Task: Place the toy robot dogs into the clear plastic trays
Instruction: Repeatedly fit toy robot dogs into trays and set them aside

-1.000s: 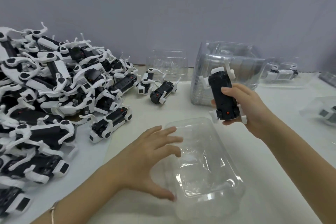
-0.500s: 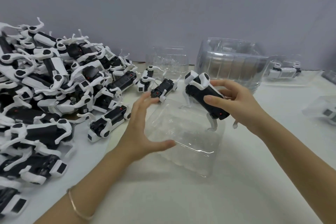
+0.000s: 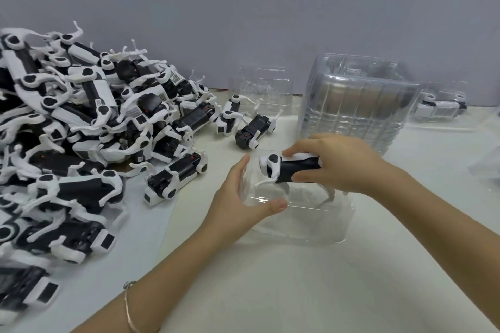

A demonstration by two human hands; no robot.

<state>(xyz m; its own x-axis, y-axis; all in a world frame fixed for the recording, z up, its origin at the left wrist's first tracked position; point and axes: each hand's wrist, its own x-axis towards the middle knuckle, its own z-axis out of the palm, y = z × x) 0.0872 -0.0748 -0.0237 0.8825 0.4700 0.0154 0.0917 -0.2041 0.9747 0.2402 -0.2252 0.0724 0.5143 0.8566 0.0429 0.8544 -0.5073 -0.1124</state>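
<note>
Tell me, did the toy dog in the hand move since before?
Yes. The toy robot dog in the right hand came down and left from the stack of trays, now lying level over the clear tray.

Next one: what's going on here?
A person is packing toy robot dogs into trays. The right hand grips one toy dog by its body, legs down, over a clear tray that the left hand holds at its left end. The dog's legs dip into the tray, but it is not yet let go. A pile of dogs lies at left; a stack of empty trays stands behind.
</note>
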